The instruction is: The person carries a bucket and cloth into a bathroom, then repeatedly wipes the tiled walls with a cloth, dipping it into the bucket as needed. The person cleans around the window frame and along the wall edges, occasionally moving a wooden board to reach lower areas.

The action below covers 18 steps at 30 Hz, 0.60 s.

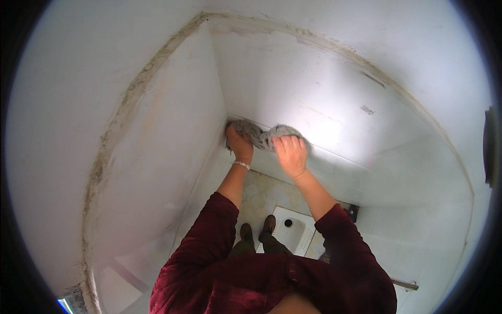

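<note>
A grey, dark-marked cloth [266, 139] is bunched between my hands against the white wall [282, 78], close to the inner corner. My left hand [240, 146], with a light band on its wrist, grips the cloth's left end near that corner. My right hand [291, 155] presses its fingers over the right end. Between the two hands the cloth narrows. Both forearms stretch forward from dark red sleeves, and my palms are hidden from view.
Below me a white squat toilet [292, 231] is set in the stained floor [259, 188], beside my brown shoes [269, 224]. A small dark object [353, 213] sits by the wall at right. A left side wall [176, 117] meets the front wall. A brown rough band [133, 86] runs along the walls.
</note>
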Available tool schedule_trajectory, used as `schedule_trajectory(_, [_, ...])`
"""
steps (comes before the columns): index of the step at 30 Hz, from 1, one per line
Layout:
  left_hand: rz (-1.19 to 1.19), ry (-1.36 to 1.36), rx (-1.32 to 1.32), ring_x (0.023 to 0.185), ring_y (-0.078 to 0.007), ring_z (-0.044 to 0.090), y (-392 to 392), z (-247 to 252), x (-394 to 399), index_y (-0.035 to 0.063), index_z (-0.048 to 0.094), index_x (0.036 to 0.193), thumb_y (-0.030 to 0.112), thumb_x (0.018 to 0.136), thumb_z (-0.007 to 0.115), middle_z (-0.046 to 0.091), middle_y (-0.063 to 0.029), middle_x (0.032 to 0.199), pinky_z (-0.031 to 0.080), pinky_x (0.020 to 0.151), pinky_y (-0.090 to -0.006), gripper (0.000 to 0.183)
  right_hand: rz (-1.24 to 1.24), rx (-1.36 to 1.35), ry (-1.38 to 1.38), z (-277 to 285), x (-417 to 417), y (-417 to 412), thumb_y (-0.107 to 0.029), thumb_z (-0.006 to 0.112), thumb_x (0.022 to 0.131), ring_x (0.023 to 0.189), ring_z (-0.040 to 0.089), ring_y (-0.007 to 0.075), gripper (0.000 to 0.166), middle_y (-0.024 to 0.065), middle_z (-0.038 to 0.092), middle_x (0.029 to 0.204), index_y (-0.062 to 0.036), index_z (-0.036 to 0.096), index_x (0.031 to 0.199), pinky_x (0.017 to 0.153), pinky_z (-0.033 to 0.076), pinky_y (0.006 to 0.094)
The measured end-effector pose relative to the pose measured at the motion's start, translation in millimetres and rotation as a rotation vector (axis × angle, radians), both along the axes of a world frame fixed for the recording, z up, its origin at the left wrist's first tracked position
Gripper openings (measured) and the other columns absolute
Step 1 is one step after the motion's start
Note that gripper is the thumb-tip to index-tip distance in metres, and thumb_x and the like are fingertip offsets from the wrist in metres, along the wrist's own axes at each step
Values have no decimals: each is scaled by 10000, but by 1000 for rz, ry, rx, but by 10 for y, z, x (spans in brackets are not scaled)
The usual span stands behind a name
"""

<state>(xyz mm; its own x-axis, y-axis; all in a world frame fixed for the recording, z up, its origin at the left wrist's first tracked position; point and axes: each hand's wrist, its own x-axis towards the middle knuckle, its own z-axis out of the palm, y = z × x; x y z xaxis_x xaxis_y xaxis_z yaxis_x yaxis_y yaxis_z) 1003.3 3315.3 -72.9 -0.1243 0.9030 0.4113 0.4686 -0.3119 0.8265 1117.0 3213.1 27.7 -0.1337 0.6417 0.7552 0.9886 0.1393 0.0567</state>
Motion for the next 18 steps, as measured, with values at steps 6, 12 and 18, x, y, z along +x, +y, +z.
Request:
schedule_trajectory(6, [-155, -167, -376, 979, -365, 384, -403, -331, 615, -87, 359, 1073, 48, 734, 497, 401, -233, 1056, 292, 890, -400, 390, -205, -156, 544, -977, 414, -439, -72, 599, 662, 723, 516, 267, 238, 124, 524, 816, -34, 517, 882, 598, 423, 339])
schedule_trajectory(12, [-167, -220, 193, 1020, -358, 275, -518, 455, 1167, -51, 352, 1081, 31, 691, 499, 332, -217, 1081, 189, 919, -480, 425, -529, 331, 1088, -266, 755, -502, -116, 578, 746, 735, 514, 240, 253, 132, 536, 855, 19, 484, 938, 656, 426, 304])
schedule_trajectory(18, [-449, -119, 598, 974, -313, 317, -588, 1225, 1458, 30, 423, 1069, 64, 610, 578, 390, -152, 1031, 218, 883, -445, 486, -723, 712, 973, 768, 1444, -935, -195, 588, 762, 825, 467, 187, 353, 106, 502, 935, 28, 462, 1004, 749, 388, 295])
